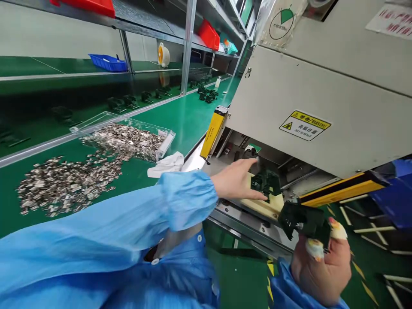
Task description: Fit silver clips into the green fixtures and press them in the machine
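My left hand [236, 179] reaches into the machine opening, thumb and fingers apart, beside a black plastic part [267, 182] that sits on a cream-coloured fixture [277, 204]. Whether the fingertips touch that part is hard to tell. My right hand [325, 262], with white wraps on two fingertips, grips another black plastic part [304, 219] just in front of the fixture, at the lower right.
The beige machine housing [309, 94] hangs over the opening, between yellow-and-black bars [213, 133]. On the green bench at left lie loose metal pieces [67, 184], a clear tray [165, 143] of more pieces and a white cloth [167, 164]. More black parts [207, 94] stand farther back.
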Available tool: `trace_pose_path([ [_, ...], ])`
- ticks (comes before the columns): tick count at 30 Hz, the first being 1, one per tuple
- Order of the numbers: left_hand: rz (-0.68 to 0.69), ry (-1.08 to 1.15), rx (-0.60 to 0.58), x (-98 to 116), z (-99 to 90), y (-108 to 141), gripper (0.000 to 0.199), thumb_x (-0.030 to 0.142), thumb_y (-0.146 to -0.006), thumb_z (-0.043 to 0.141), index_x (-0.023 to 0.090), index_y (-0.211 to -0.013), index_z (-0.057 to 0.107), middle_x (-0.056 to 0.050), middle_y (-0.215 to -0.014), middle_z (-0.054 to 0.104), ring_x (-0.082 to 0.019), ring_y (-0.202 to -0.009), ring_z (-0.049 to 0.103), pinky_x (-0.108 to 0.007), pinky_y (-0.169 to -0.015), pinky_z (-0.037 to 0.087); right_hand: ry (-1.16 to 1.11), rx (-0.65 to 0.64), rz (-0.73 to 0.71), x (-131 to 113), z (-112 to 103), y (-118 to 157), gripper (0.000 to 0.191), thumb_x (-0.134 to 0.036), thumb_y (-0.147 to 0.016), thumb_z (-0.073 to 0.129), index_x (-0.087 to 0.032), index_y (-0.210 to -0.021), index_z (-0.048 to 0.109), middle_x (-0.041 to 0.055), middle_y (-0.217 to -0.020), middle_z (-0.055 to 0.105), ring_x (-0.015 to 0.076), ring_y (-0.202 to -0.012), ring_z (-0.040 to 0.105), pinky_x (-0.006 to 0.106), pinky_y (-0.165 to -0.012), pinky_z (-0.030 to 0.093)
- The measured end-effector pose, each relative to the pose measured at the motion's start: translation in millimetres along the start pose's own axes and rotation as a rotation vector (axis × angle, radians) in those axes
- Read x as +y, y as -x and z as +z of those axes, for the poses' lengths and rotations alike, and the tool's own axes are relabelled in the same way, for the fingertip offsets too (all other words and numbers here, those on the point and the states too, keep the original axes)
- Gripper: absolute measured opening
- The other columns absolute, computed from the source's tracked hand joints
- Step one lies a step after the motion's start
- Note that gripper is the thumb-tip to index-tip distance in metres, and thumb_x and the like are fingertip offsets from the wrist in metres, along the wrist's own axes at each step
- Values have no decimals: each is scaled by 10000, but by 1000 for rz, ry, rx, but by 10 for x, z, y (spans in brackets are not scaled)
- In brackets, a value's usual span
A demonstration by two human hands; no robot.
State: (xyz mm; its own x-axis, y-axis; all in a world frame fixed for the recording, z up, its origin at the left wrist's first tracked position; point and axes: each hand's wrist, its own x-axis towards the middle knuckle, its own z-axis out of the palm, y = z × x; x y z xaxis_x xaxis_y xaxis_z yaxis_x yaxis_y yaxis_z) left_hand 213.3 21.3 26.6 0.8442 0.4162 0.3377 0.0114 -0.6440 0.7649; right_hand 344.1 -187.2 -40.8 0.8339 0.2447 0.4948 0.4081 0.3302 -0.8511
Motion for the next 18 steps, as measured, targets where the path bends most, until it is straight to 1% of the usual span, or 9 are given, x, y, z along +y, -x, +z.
trace_pose_path([
  [1, -19, 16, -28, 17, 106, -149, 914, 404, -656, 813, 78, -1410, 412, -239, -1415, 502, -376, -1312, 484, -492, -1083, 417, -15, 7, -8, 6, -20, -79, 601, -317, -701, 806, -259, -1264, 603, 99, -1318, 592, 334, -1255, 534, 629, -1132, 263],
  [3, -41, 77, -53, 49, 232, -326, 785, 385, -700, 779, 132, -1375, 467, -173, -1300, 616, -331, -1218, 575, -453, -1034, 468, -38, -23, -21, 19, 0, -206, 586, -289, -700, 808, -253, -1246, 596, 67, -1234, 638, 289, -1180, 594, 590, -1128, 310],
  [5, -38, 173, 10, 69, 216, -315, 705, 340, -713, 769, 158, -1342, 506, -129, -1206, 665, -286, -1145, 618, -408, -1004, 495, -34, -58, -63, 36, 70, -315, 636, -268, -692, 816, -238, -1272, 556, 47, -1137, 671, 249, -1075, 647, 561, -1086, 387],
  [6, -43, 236, 66, 74, 157, -234, 733, 324, -695, 785, 158, -1349, 498, -127, -1197, 661, -271, -1127, 624, -393, -998, 501, -17, -92, -81, 47, 116, -370, 683, -263, -685, 821, -235, -1300, 524, 45, -1108, 680, 239, -1037, 662, 551, -1052, 428],
  [9, -141, 404, 154, 72, -132, 290, 837, 307, -646, 827, 159, -1382, 456, -131, -1229, 623, -254, -1085, 635, -394, -983, 517, 149, -305, -99, 87, 262, -550, 748, -306, -703, 805, -230, -1359, 455, 83, -1159, 673, 262, -1054, 660, 528, -992, 486],
  [12, -391, 396, 113, 29, -355, 1067, 667, 361, -657, 828, 209, -1253, 572, -88, -1196, 645, -281, -1093, 636, -436, -997, 516, 396, -606, -145, 127, 393, -705, 647, -378, -748, 758, -207, -1319, 506, 120, -1277, 615, 305, -1187, 592, 501, -1039, 450],
  [13, -484, 391, 120, -2, -368, 1323, 649, 378, -655, 830, 230, -1236, 583, -76, -1184, 651, -292, -1116, 629, -448, -1016, 508, 459, -674, -170, 139, 435, -737, 616, -394, -765, 741, -202, -1306, 517, 123, -1295, 602, 309, -1210, 576, 489, -1049, 444],
  [15, -598, 406, 163, -93, -292, 1744, 619, 404, -663, 823, 262, -1219, 591, -72, -1209, 637, -305, -1166, 609, -460, -1057, 483, 520, -725, -218, 160, 507, -761, 596, -424, -807, 695, -201, -1322, 495, 128, -1293, 601, 305, -1201, 584, 477, -1034, 459],
  [18, -596, 402, 215, -290, -52, 2035, 576, 419, -690, 802, 291, -1211, 593, -86, -1395, 497, -317, -1326, 485, -452, -1111, 435, 622, -701, -347, 181, 490, -713, 602, -476, -863, 610, -197, -1370, 447, 142, -1329, 576, 321, -1234, 555, 512, -1054, 431],
])
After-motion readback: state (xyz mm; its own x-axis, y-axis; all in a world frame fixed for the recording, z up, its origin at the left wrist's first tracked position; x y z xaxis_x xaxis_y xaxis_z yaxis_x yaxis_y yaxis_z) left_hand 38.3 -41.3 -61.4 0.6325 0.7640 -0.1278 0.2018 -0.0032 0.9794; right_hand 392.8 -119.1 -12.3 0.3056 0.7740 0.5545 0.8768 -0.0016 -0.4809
